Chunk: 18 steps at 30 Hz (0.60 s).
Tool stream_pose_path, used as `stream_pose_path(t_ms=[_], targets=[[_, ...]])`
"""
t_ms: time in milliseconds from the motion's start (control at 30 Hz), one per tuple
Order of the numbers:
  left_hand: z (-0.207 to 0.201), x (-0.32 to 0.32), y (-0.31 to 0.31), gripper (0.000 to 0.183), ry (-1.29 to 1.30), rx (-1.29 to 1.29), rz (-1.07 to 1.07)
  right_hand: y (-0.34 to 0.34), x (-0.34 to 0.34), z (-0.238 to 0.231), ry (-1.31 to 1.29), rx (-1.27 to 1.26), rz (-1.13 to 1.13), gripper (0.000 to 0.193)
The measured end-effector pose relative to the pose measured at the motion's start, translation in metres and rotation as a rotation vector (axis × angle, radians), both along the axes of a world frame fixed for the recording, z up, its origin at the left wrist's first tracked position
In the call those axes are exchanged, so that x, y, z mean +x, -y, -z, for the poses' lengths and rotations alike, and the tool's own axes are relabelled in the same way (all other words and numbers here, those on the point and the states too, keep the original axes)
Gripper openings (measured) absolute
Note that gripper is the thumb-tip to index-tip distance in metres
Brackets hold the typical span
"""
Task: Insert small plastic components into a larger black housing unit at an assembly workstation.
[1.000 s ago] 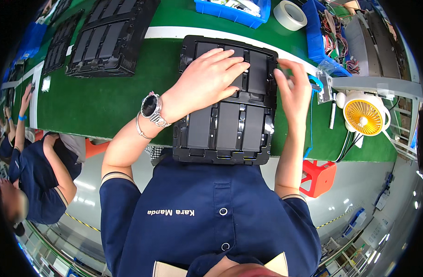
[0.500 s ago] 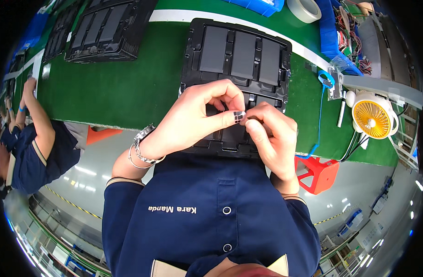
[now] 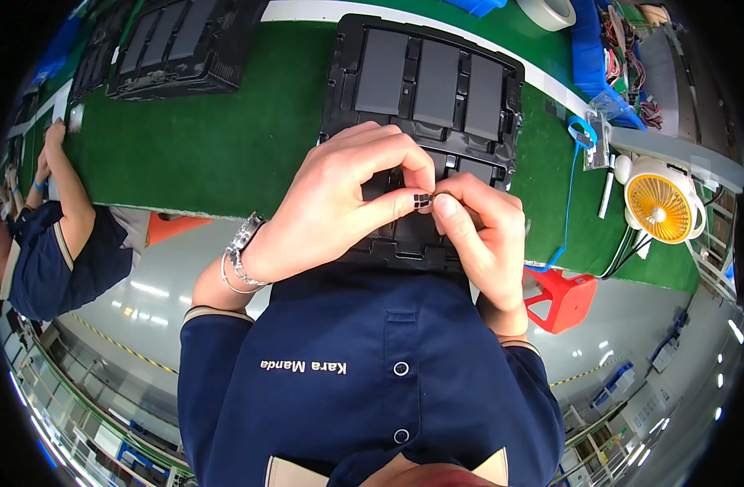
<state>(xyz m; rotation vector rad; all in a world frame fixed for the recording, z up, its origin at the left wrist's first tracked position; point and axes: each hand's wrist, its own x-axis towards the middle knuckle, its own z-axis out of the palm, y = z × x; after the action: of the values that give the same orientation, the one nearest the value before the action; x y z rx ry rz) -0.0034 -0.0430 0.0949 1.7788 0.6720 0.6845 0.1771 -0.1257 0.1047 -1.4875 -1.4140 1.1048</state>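
My left hand (image 3: 352,178), with a watch and a bangle at its wrist, has thumb and forefinger tips brought together. Several small black squares (image 3: 421,200) in a grid lie on that thumb's tip. Against them, my right hand (image 3: 481,227) pinches with thumb and forefinger; whatever is between the fingertips is too small to make out. Both hands hover over the near part of a black moulded tray (image 3: 339,89). Flat dark grey rectangular pieces (image 3: 435,81) sit in its far compartments, and my hands hide part of the near ones.
Stacked black trays (image 3: 218,69) stand at the left of the green table (image 3: 169,154). On the right are a white and yellow fan (image 3: 660,209), a blue coiled cord (image 3: 568,203), a tape roll (image 3: 548,12) and a blue wire bin (image 3: 587,57). Another person (image 3: 64,235) works at left.
The view has shifted slightly, so the tray appears higher and farther right. My fingertips stay together over it, and the whitish bit between them no longer shows.
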Motion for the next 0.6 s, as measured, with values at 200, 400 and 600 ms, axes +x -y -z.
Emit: stream_pose_path(t_ms=[200, 400, 600], targets=[[-0.002, -0.003, -0.001, 0.013, -0.024, -0.025, 0.043, -0.004, 0.002, -0.002, 0.107, 0.067, -0.052, 0.012], [0.003, -0.016, 0.008, 0.020, -0.244, 0.175, -0.090, -0.003, 0.002, 0.001, 0.130, 0.239, 0.010, 0.009], [0.009, -0.042, 0.027, 0.042, -0.494, 0.416, 0.043, 0.003, 0.006, 0.010, 0.019, 0.102, 0.081, 0.009]])
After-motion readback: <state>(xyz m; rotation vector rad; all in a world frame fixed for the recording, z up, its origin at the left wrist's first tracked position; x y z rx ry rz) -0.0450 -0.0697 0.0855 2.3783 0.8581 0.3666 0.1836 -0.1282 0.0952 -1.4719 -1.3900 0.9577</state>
